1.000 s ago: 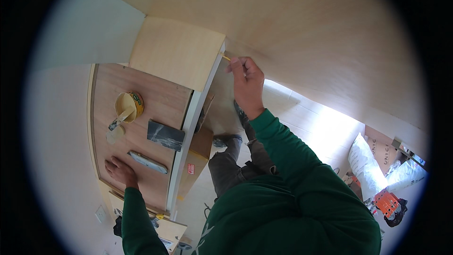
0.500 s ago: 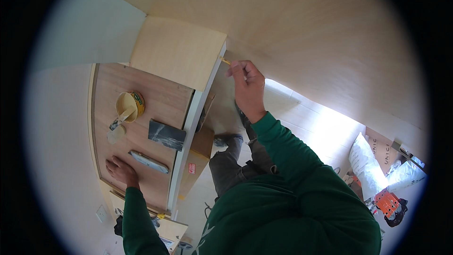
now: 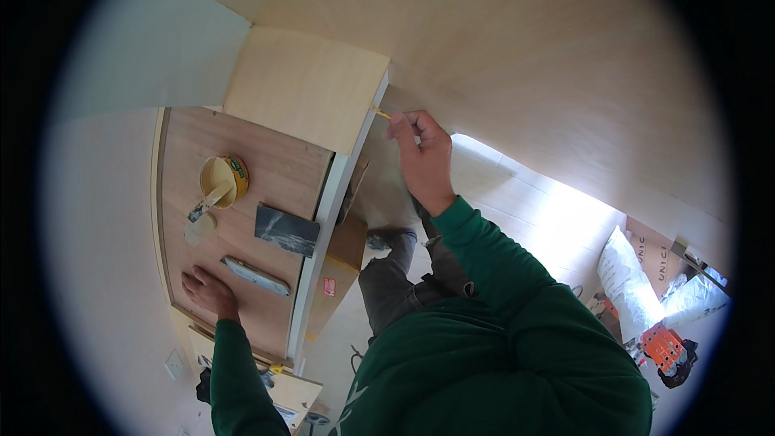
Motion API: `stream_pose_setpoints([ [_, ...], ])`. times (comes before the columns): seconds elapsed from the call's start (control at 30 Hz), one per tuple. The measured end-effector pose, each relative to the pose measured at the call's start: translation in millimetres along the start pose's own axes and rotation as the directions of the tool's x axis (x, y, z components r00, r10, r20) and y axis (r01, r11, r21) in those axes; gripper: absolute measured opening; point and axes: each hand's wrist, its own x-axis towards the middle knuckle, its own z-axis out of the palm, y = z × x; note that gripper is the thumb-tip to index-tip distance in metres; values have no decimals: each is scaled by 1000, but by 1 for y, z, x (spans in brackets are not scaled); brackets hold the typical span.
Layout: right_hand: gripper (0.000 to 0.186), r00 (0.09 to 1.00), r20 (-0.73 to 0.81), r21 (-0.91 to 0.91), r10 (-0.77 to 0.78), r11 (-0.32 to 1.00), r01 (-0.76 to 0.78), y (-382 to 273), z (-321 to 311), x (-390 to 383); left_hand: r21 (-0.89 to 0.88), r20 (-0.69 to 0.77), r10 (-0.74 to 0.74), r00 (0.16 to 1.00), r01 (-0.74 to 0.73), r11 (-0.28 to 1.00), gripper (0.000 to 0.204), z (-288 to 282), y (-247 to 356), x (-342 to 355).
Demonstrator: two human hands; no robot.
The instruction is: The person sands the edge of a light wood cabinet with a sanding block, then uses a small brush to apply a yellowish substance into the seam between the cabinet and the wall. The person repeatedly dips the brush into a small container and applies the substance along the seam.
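My right hand (image 3: 425,157) pinches a thin yellowish stick (image 3: 382,114) between thumb and fingers. The stick's tip meets the white front edge (image 3: 377,97) of a pale wooden box-like panel (image 3: 303,85). My left hand (image 3: 210,292) lies flat on the brown wooden surface (image 3: 278,157), fingers spread and holding nothing. Beside it rests a utility knife (image 3: 255,275) with a grey, smeared handle. Farther off stands a round yellow tub (image 3: 236,171) of cream-coloured paste, with a smeared putty knife (image 3: 211,199) leaning out of it. A dark sheet (image 3: 286,230), possibly sandpaper, lies near the front edge.
A large pale wood panel (image 3: 533,56) spans the far right. Below the surface stands a cardboard box (image 3: 337,262). On the floor at right are a white sack (image 3: 630,287) and an orange perforated object (image 3: 663,347). A wall socket (image 3: 173,365) sits at lower left.
My right hand has shifted slightly, and the stick's tip is a little lower and nearer along the white edge. My left hand has stayed in place.
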Motion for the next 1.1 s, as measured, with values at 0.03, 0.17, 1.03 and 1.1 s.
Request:
stream_pose_setpoints([
  [0.03, 28, 1000, 12, -4, 9, 1000, -8, 1, 0, -3, 0, 0, -2, 1000, 2, 1000, 70, 0, 0, 0],
  [0.17, 28, 1000, 1, 44, 9, 999, -9, -3, -2, -8, -6, 14, 4, 1000, -4, 1000, 70, -1, 2, 1],
  [1.03, 28, 998, 26, 63, 57, 996, -59, -7, 0, -18, -3, 11, 6, 1000, -6, 1000, 70, -1, 1, 1],
  [1.1, 28, 999, 23, 43, 33, 998, -34, -9, 0, -13, 0, 16, 7, 1000, -7, 1000, 70, -1, 0, 1],
])
